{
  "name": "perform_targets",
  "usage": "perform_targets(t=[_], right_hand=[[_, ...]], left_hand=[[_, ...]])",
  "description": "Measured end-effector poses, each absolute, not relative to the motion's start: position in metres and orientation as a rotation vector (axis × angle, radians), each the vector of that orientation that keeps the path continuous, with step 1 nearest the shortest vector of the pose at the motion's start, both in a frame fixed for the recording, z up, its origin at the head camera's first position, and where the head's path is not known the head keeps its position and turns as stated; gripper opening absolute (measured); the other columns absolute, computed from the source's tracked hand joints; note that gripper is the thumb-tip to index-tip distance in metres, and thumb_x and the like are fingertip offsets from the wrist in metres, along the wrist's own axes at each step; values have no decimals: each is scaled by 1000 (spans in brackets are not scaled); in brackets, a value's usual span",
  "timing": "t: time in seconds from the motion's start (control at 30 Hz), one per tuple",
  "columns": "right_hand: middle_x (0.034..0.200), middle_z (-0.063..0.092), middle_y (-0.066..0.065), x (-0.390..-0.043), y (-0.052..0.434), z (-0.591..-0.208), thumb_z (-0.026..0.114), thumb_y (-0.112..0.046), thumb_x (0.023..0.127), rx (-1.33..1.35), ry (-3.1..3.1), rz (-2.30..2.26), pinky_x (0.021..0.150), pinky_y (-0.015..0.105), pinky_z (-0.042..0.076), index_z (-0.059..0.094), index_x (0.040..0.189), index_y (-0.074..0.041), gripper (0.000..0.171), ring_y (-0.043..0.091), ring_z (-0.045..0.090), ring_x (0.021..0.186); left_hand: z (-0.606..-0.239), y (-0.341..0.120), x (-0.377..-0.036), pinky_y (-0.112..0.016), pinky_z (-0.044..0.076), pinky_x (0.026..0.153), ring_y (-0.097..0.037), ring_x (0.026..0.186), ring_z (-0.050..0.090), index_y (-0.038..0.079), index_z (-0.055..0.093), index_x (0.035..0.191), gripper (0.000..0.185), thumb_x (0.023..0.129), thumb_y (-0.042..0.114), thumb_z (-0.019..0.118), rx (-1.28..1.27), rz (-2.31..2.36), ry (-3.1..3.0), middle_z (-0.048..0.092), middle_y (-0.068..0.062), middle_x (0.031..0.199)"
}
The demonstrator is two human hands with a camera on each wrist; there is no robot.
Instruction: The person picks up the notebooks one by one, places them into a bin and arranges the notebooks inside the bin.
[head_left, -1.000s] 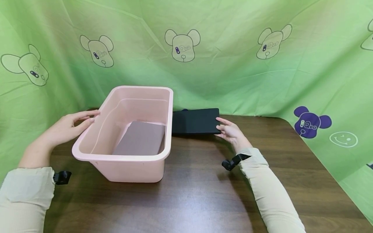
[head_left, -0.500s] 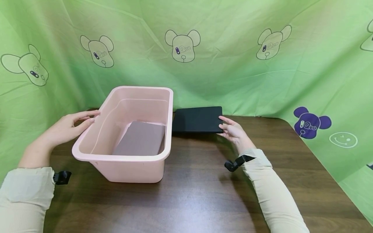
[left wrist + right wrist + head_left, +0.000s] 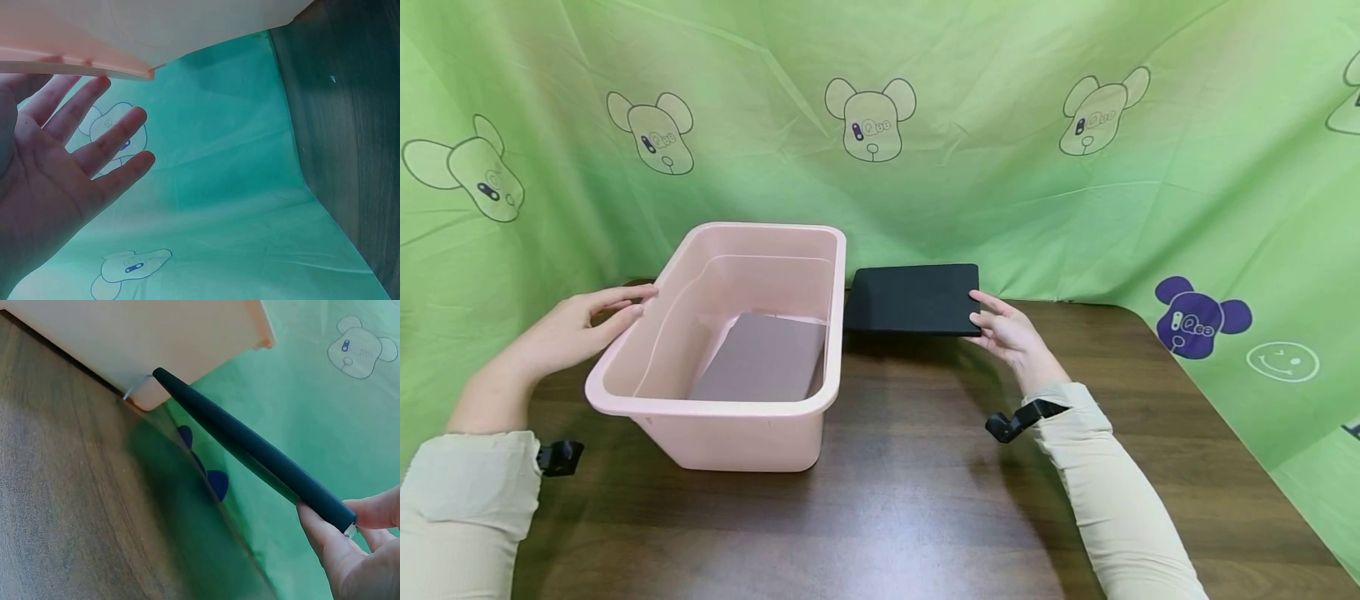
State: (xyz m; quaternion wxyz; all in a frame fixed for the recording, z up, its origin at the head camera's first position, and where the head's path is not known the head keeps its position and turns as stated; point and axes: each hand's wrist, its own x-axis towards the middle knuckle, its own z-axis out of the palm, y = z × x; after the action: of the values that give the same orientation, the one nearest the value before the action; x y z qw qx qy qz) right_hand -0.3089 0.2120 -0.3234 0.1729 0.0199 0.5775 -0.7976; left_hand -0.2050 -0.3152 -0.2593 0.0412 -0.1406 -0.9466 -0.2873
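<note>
A pink plastic tub stands on the table at left of centre in the head view. My left hand touches the left side of its rim; in the left wrist view the left fingers are straight and spread beside the rim. A flat grey-brown rectangular board lies inside on the tub's floor. Right of the tub, my right hand pinches the right edge of a flat black rectangular slab. In the right wrist view the slab is edge-on, tilted and raised off the table, its far end near the tub wall.
The brown wood-grain table extends in front of and right of the tub. A green curtain printed with bear heads hangs behind and at both sides. Black wrist mounts sit on both sleeves.
My right hand has shifted slightly right and up, carrying the black slab with it; its top face has risen. The left hand and the tub stay where they were.
</note>
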Motion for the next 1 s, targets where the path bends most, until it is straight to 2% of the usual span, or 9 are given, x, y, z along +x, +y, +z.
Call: perform_targets(t=[1.0], right_hand=[[90,65,-1,-299,218,-288,43,8,93,63,1544,-2353,69,25,56,12,151,-16,71,9,67,81]], left_hand=[[-260,-314,-206,-9,39,73,24,86,44,14,50,135,41,96,26,49,-461,-888,-2866,59,-20,125]])
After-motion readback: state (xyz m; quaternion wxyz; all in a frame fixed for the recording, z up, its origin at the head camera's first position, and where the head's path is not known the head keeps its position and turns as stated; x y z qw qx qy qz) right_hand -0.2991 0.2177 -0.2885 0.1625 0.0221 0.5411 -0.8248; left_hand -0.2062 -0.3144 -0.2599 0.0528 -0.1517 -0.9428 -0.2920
